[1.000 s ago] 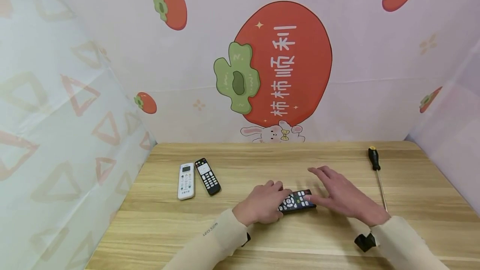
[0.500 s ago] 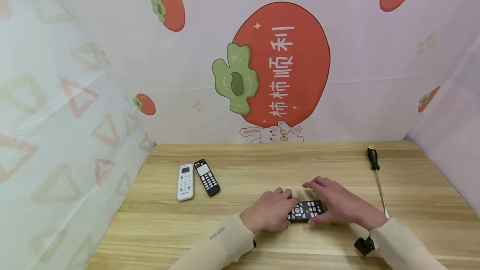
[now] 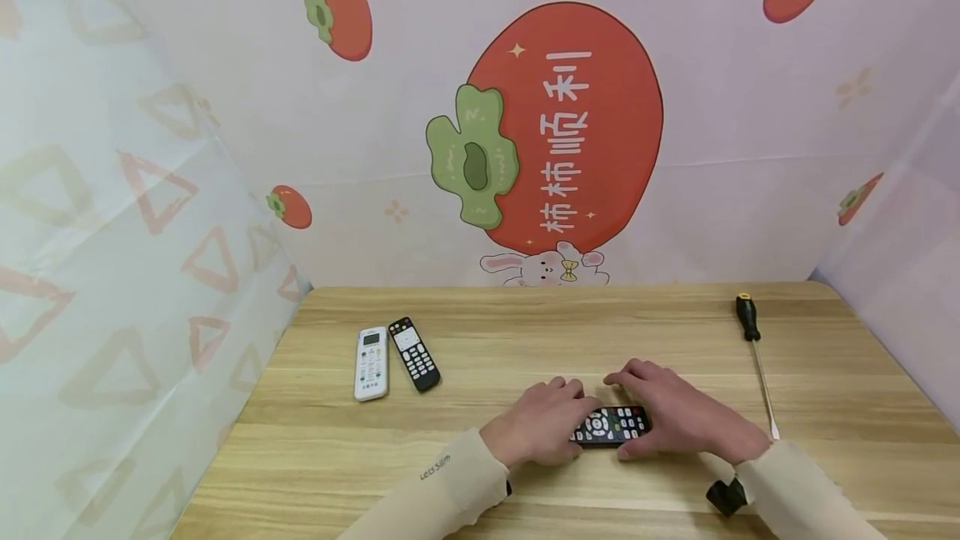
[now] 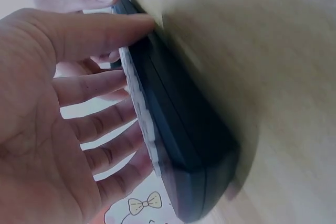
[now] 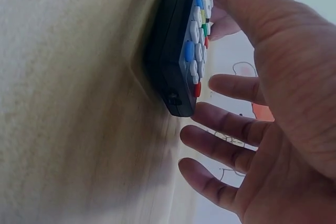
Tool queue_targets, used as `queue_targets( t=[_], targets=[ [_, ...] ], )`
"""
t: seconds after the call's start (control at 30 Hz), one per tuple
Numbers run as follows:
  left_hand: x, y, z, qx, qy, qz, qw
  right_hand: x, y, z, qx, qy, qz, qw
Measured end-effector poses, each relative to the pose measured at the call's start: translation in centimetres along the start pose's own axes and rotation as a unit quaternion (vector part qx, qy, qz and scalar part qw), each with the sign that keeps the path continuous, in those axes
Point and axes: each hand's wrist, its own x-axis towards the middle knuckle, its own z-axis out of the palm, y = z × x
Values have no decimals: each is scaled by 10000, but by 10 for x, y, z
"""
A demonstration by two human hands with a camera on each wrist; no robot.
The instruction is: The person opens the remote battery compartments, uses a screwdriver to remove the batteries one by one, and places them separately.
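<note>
While both hands bracket it, the black remote (image 3: pixel 611 426) lies flat on the wooden table (image 3: pixel 525 473), nearest the person.
The left hand (image 3: pixel 536 423) covers the remote's left end with its thumb against the near edge and fingers curved loosely over the keys; the right hand (image 3: pixel 678 417) cups the right end, thumb on the near edge, fingers relaxed, not yet clamped. Judged step: seating a two-handed hold; the next move calls for closing thumbs and fingers on opposite long edges. The remote is slim, keys up: white, blue, yellow, red buttons (image 5: pixel 195 40). Farther left of the remote lie a white remote (image 3: pixel 372 362) and a small black remote (image 3: pixel 414 353); far right, a screwdriver (image 3: pixel 756 357).
</note>
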Motion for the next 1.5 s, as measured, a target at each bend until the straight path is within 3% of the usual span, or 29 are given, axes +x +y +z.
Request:
queue_targets(
  t=[0.13, 0.27, 0.5, 0.73, 1.03, 1.5],
  targets=[
    [-2, -9, -2, -146, 64, -22, 9999, 1, 0, 1, 114, -69, 3, 9999],
    [-4, -24, -6, -646, 94, -134, 9978, 3, -1, 0, 249, -230, 39, 9994],
    [-11, -58, -14, -1492, 300, -699, 9859, 6, 0, 0, 304, -451, 3, 9985],
    [-18, -77, -20, -1647, 566, -1206, 9773, 12, -1, -2, 377, -561, 79, 9977],
    [-24, -83, -23, -1627, 788, -1124, 9771, 25, 6, -6, 480, -418, 278, 9976],
    [-26, -72, -30, -1504, 966, -1066, 9781, 31, 8, -11, 158, -176, 247, 9994]
  ],
)
